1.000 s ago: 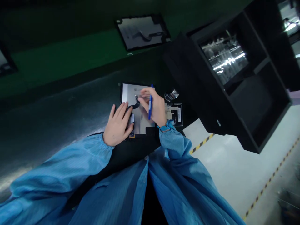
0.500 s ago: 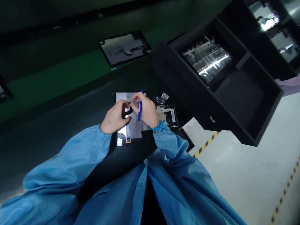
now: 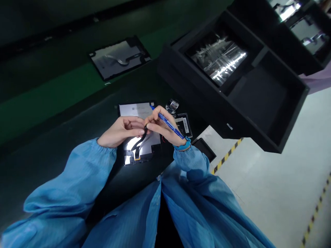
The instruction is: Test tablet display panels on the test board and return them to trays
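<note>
A display panel [image 3: 129,109] with a silvery back lies flat on the dark table under both hands. From its lower edge rises a black flex cable [image 3: 141,140], bent upward toward my fingertips. My left hand [image 3: 119,131] is closed, thumb and fingers pinching the cable near its free end. Opposite it, my right hand [image 3: 164,129] pinches the tip of the same cable. A blue pen [image 3: 168,123] rests slantwise across the right hand, its rear toward the wrist. The cable's very end is partly hidden by the fingertips.
Right of the panel lie a small board with a white label [image 3: 185,125] and a curled shiny piece [image 3: 172,105]. Another display panel [image 3: 111,65] lies farther back. A black divided bin [image 3: 232,106] holding clear plastic packs stands at right, above a floor with striped tape [image 3: 227,156].
Both hands have drawn together and lifted the cable's free end between their fingertips. The blue pen has tilted from nearly upright to slanting along my right hand. The view has shifted slightly.
</note>
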Tool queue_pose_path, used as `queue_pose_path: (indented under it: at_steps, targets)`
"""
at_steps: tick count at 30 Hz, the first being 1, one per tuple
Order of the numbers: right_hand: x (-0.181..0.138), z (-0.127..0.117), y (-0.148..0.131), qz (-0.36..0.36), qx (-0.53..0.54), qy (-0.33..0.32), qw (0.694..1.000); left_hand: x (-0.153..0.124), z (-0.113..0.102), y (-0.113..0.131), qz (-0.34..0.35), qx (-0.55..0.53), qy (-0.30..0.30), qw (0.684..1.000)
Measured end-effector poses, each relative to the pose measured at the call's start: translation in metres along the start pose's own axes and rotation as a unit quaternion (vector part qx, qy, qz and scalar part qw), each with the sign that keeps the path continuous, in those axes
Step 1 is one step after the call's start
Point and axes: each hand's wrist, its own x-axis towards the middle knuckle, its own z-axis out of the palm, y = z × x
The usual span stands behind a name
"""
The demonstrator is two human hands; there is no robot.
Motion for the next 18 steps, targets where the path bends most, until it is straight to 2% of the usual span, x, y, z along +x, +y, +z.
queue_pose_path:
  at_steps: [3,5,6,8,11,15,18]
  targets:
    - [-0.012,-0.011,0.002,-0.040,-0.025,0.014,0.999,0.001,0.013,-0.002,0.008,0.048,0.037,0.998]
    - [-0.022,-0.024,0.008,-0.063,-0.099,0.057,0.991,0.002,0.022,-0.004,0.024,0.103,0.063,0.992]
    - [-0.028,-0.033,0.012,-0.068,-0.161,0.089,0.981,0.003,0.026,-0.005,0.038,0.140,0.078,0.986]
    - [-0.039,-0.049,0.022,-0.067,-0.300,0.146,0.940,0.007,0.034,-0.010,0.077,0.232,0.113,0.963]
    - [-0.055,-0.062,0.040,-0.061,-0.429,0.149,0.889,0.013,0.043,-0.021,0.123,0.361,0.129,0.915]
    - [-0.071,-0.053,0.054,-0.058,-0.445,0.149,0.881,0.018,0.048,-0.033,0.129,0.447,0.114,0.878]
    - [-0.077,-0.043,0.055,-0.052,-0.431,0.160,0.886,0.019,0.050,-0.034,0.135,0.461,0.107,0.871]
